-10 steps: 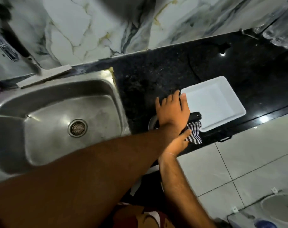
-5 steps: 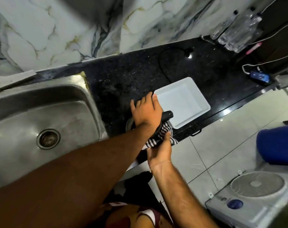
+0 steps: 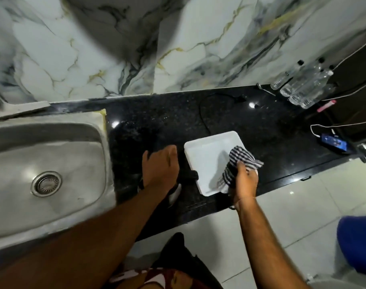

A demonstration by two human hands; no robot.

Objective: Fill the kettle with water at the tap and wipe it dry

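Note:
The kettle (image 3: 191, 175) stands on the black countertop (image 3: 161, 113) between the sink and a white tray. Only its black handle and a sliver of steel rim show, because my left hand (image 3: 160, 170) lies flat over its top and holds it. My right hand (image 3: 245, 182) is to the right, apart from the kettle. It grips a bunched black-and-white striped cloth (image 3: 239, 160) over the near right part of the white tray (image 3: 205, 155). The tap is out of view.
A steel sink (image 3: 52, 213) with a round drain (image 3: 46, 183) fills the left. Several clear bottles (image 3: 303, 86) stand at the back right by the marble wall. A phone (image 3: 333, 143) on a white cable lies at the counter's right end. A black cord (image 3: 203, 113) curls behind the tray.
My right hand has pulled the striped cloth away from the kettle's near side and carried it right, over the tray. My left hand stays on the kettle. The view has shifted right.

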